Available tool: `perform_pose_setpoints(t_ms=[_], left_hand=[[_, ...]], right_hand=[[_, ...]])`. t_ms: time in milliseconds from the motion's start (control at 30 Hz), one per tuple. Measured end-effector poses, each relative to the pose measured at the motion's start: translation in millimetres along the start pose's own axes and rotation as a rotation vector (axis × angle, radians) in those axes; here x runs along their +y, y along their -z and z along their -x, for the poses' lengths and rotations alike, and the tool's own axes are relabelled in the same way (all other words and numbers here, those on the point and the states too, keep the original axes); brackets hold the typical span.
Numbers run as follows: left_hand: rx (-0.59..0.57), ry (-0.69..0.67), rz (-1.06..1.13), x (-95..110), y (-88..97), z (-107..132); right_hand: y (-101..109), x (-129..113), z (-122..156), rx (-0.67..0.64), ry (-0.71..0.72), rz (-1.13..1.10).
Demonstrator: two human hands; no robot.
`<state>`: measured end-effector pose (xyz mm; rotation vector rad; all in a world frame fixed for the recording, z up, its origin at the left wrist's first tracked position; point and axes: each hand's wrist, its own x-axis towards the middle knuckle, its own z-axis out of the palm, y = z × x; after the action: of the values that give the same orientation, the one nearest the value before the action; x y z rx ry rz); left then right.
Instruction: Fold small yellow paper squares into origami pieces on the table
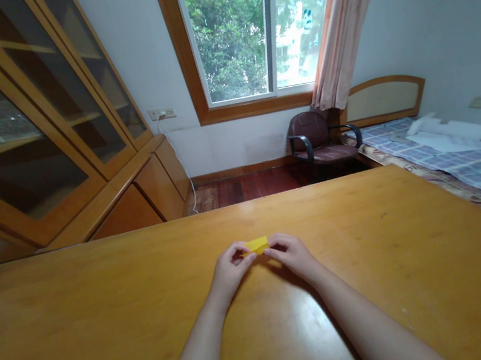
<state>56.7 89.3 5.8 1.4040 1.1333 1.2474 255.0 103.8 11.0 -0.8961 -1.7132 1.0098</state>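
A small piece of yellow paper (257, 244), seemingly folded, is held between my two hands over the middle of the wooden table (121, 325). My left hand (232, 268) pinches its left end between thumb and fingers. At the right end, my right hand (293, 252) grips it the same way, thumb toward me. The fingertips cover both ends of the paper, and its exact fold cannot be made out. A shadow lies on the tabletop under my right hand and forearm.
Past the table's far edge stands a maroon armchair (319, 138) below a window (228, 33). A glass-doored cabinet (113, 171) lines the left wall. To the right is a bed (444, 150) with white sheets of material (446, 131) on it. A white cord (178, 160) hangs from a wall socket.
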Motion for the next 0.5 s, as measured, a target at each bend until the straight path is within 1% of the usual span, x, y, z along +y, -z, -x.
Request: perform_pose_setpoints(t_ms=[100,233,300,367,500], left_hand=[[0.034,0.012,0.004,-3.4,-1.0,0.0],[0.060,0.003,-0.036,-4.0,-2.1,0.8],[0.041,-0.002,-0.075,-3.4,-2.5,1.8],[0.015,0.000,-0.095,-3.5,-2.7,2.7],[-0.022,0.006,-0.133,-5.8,-2.2,3.5]], right_hand=[[-1.9,0.0,0.3,-0.016,-0.001,0.004],[-5.6,3.5,1.2,0.010,-0.111,-0.016],[-7.1,5.6,1.6,0.031,-0.156,-0.052],[-8.0,6.5,1.8,0.034,-0.169,-0.091],[-7.6,4.5,1.9,-0.012,-0.190,-0.119]])
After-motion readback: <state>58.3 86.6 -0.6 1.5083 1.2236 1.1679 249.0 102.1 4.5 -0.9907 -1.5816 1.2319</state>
